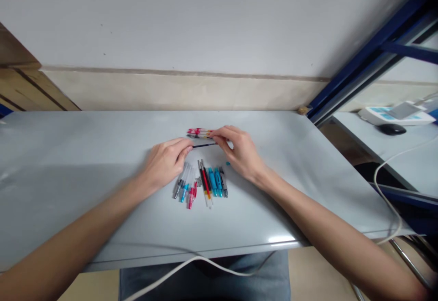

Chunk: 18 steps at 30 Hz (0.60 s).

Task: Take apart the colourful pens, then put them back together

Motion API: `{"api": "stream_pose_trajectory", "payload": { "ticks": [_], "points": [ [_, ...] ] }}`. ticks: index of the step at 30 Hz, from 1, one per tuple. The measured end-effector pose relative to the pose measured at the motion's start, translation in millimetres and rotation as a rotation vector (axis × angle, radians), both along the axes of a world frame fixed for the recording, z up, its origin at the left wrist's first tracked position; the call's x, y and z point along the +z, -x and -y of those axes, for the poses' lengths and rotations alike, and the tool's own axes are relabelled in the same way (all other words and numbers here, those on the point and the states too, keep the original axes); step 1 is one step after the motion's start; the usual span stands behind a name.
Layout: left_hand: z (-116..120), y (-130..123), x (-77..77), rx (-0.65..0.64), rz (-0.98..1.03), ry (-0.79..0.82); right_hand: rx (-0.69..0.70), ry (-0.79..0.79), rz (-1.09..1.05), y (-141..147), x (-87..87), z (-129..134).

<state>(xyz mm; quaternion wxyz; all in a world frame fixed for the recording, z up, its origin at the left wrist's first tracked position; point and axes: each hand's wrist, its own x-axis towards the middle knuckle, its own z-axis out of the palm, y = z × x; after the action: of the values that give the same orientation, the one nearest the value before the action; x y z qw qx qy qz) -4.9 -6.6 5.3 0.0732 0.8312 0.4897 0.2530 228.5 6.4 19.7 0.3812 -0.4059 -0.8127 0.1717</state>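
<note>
A thin dark pen refill (204, 145) spans the gap between my hands, level above the table. My left hand (166, 158) pinches its left end between thumb and fingers. At the other end, my right hand (242, 153) closes thumb and fingertips on it. Just behind lie several pens (197, 132), red and dark, partly covered by the right fingers. Nearer me are clear pen barrels (186, 183) with grey, blue and red ends. Beside them rest black and red refills (205, 180), then blue and grey pen barrels (218, 182). A small blue piece (228, 163) sits by my right wrist.
The grey table (85, 146) backs onto a wall. Tiny metallic parts (199, 181) lie among the pen pieces. A white cable (195, 259) crosses the front edge. At right, beyond a blue frame (362, 54), another table bears a black mouse (392, 129) and a white device (397, 115).
</note>
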Motion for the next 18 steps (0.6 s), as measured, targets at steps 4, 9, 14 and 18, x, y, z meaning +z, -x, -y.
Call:
{"api": "stream_pose_trajectory", "payload": {
  "ticks": [4,9,14,18],
  "points": [
    [-2,2,-1.0,0.019,0.044,0.041,-0.019,0.053,-0.008,-5,3.4,-6],
    [-3,2,-2.1,0.018,0.062,0.062,0.057,0.125,0.127,-28,21.8,-12],
    [-5,1,-2.6,0.025,0.068,0.085,0.284,0.367,0.304,-54,24.6,-18],
    [-4,1,-1.5,0.047,0.062,0.096,0.362,0.406,0.338,-56,11.7,-19]
  ]
}}
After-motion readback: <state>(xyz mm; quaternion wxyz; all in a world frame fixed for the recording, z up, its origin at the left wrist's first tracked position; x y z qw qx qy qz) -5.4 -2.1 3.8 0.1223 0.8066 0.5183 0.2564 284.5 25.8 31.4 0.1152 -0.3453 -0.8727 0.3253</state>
